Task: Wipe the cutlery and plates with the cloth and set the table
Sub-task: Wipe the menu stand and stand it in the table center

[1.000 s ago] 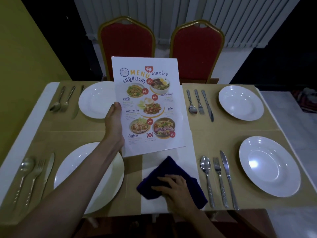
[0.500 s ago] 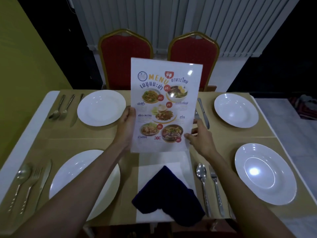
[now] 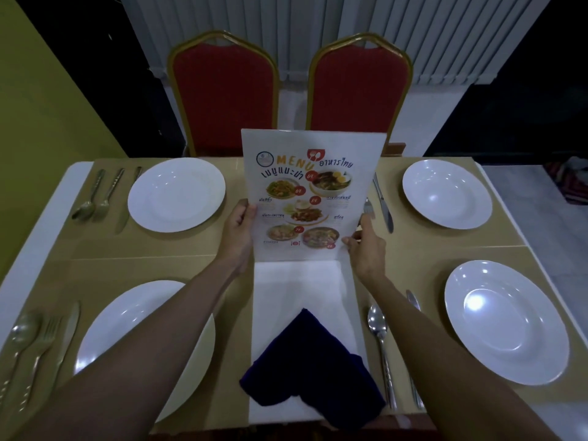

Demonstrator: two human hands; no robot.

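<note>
The table looks almost all set. Four white plates sit on the tabletop, one at each place: far left, far right, near left and near right. Cutlery lies beside each plate, like the spoon, fork and knife at the far left and at the near left. The dark blue cloth lies by itself on a white runner near the front edge, with its pointed corner aimed away from the person. No hand touches it, so the wiping seems done. The left hand and the right hand each pinch a side of a menu. The menu stands up tall in the middle, long side up and down, pictures facing the person. I think placing the menu is what is left.
</note>
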